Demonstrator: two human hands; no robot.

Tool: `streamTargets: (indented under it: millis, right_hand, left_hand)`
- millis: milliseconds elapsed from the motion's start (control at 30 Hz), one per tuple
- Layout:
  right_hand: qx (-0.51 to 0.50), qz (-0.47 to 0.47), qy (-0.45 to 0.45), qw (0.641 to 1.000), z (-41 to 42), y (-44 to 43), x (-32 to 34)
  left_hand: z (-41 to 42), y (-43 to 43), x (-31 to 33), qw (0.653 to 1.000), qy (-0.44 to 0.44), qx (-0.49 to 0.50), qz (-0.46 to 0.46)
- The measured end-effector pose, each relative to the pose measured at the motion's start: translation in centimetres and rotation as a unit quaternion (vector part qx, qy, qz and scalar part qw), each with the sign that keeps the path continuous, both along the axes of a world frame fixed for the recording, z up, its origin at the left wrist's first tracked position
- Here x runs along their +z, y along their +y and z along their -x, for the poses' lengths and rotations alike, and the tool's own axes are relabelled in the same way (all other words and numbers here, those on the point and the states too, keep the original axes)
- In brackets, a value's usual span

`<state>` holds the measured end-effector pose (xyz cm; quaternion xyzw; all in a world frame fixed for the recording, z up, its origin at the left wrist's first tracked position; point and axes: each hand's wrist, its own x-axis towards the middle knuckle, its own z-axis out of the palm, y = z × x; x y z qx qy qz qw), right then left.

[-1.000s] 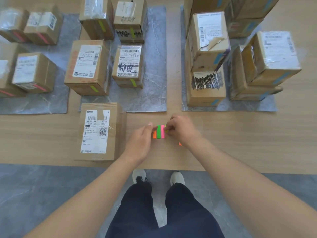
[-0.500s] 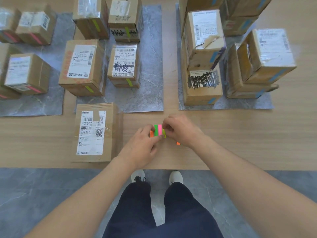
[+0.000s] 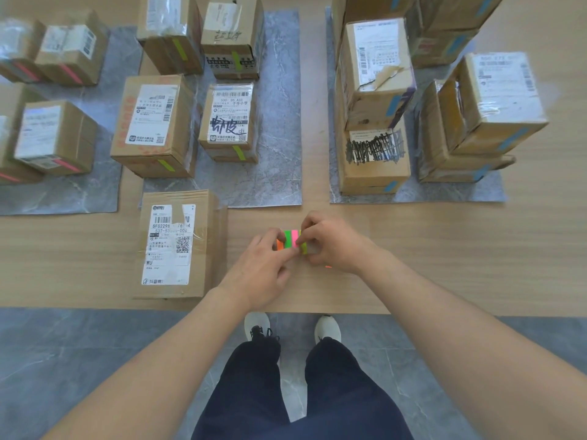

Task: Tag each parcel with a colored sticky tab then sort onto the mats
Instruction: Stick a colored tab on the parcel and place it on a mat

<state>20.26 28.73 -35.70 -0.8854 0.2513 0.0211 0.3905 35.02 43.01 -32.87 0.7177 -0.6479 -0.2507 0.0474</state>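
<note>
A pad of sticky tabs (image 3: 289, 239) in orange, green, pink and yellow strips lies on the wooden table near its front edge. My left hand (image 3: 260, 265) holds the pad down, fingers on its left and lower edge. My right hand (image 3: 330, 239) pinches the yellow-green tab (image 3: 304, 248) at the pad's right side, its end lifted. A flat cardboard parcel (image 3: 178, 242) with a white label lies left of my hands, off the mats, with no tab showing.
Three grey mats: left mat (image 3: 79, 195) with pink-tabbed parcels, middle mat (image 3: 279, 122) with yellow-green-tabbed parcels, right mat (image 3: 422, 192) with stacked blue-tabbed parcels. A small orange tab (image 3: 328, 266) lies under my right wrist. The table's front edge is just below my hands.
My left fingers slid further onto the pad. My right fingers closed on the yellow-green tab and peeled its end up. The parcels have not moved.
</note>
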Motion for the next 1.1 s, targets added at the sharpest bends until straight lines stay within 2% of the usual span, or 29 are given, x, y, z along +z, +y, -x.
streamTargets:
  millis: [267,367,433,500,533,600,633,667,733,767,800,833,933,1100]
  right_hand:
    - [-0.001,0.040,-0.023,0.999,-0.4,-0.7,-0.4]
    - [-0.086,0.015,-0.042,0.995,-0.2,-0.3,0.2]
    - [-0.246,-0.041,-0.091,0.964,0.0,0.1,0.9]
    - [-0.380,-0.112,-0.158,0.904,0.1,0.5,1.5]
    - [-0.403,-0.129,-0.190,0.886,0.2,0.7,1.6]
    - [-0.387,-0.117,-0.241,0.882,0.3,1.2,1.9]
    - [-0.367,-0.095,-0.264,0.887,0.3,1.6,2.1]
    - [-0.343,-0.065,-0.283,0.894,0.4,1.8,2.2]
    - [-0.290,-0.008,-0.302,0.908,0.6,2.2,2.6]
    - [-0.265,0.009,-0.303,0.915,0.6,2.4,3.0]
    - [-0.245,0.020,-0.304,0.920,0.6,2.5,3.3]
    - [-0.230,0.029,-0.307,0.923,0.7,2.6,3.5]
    - [-0.196,0.040,-0.309,0.930,0.9,3.2,4.1]
    - [-0.174,0.044,-0.308,0.934,1.0,5.5,5.4]
  left_hand:
    - [0.1,-0.3,0.1,1.000,0.007,0.014,-0.010]
    - [0.2,-0.2,0.0,1.000,0.004,0.014,-0.008]
    - [0.4,-0.2,-0.2,1.000,0.002,0.018,-0.007]
    - [0.5,-0.2,-0.3,1.000,0.000,0.026,-0.012]
    - [0.6,-0.3,-0.3,0.999,0.004,0.033,-0.021]
    - [0.9,-0.8,0.4,0.994,0.060,0.094,-0.024]
    - [1.3,-1.3,1.1,0.979,0.117,0.165,-0.013]
    - [1.5,-1.8,2.0,0.945,0.191,0.264,0.001]
    - [1.7,-2.9,4.0,0.816,0.372,0.442,0.006]
    - [1.6,-3.2,4.8,0.760,0.437,0.480,0.000]
    - [1.4,-3.3,5.3,0.736,0.468,0.489,-0.008]
    - [1.3,-3.4,5.9,0.732,0.475,0.488,-0.012]
    - [1.1,-2.9,6.9,0.749,0.443,0.492,0.004]
    - [1.4,-0.1,8.0,0.750,0.421,0.508,0.046]
